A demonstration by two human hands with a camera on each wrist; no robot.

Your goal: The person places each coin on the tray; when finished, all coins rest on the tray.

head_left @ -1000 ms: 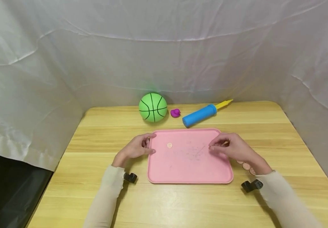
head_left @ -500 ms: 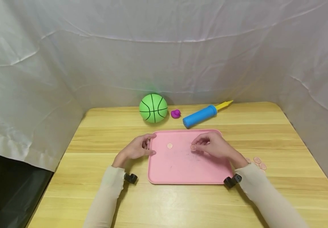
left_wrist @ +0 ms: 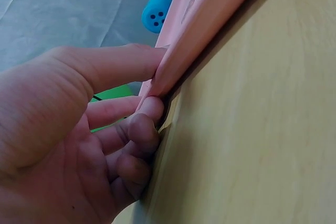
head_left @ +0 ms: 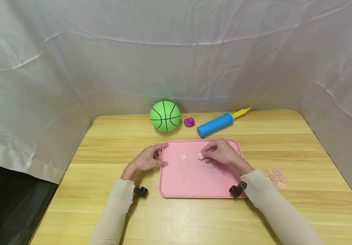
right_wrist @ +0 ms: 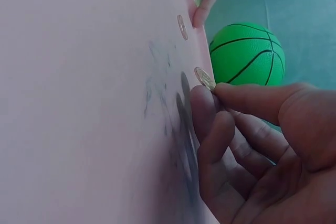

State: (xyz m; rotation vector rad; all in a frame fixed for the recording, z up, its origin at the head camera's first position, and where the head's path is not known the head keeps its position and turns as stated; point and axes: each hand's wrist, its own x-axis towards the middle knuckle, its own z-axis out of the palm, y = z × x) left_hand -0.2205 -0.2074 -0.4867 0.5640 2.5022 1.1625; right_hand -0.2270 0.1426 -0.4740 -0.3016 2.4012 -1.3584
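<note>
The pink tray lies flat on the wooden table. My left hand grips its left rim; in the left wrist view the thumb lies over the edge and the other fingers curl against the outer side. Between thumb and fingertips, my right hand pinches a copper-coloured coin just above the tray's surface, left of dark scuff marks. A second coin rests on the tray, between the held one and my left hand.
Several more coins lie on the table right of the tray. Behind it are a green ball, a purple rubber duck and a blue hand pump with a yellow nozzle. A grey cloth hangs behind the table.
My right hand has moved left over the tray with the pinched coin, from the right side to near the middle. The loose coins at right are now uncovered. My left hand stays put.
</note>
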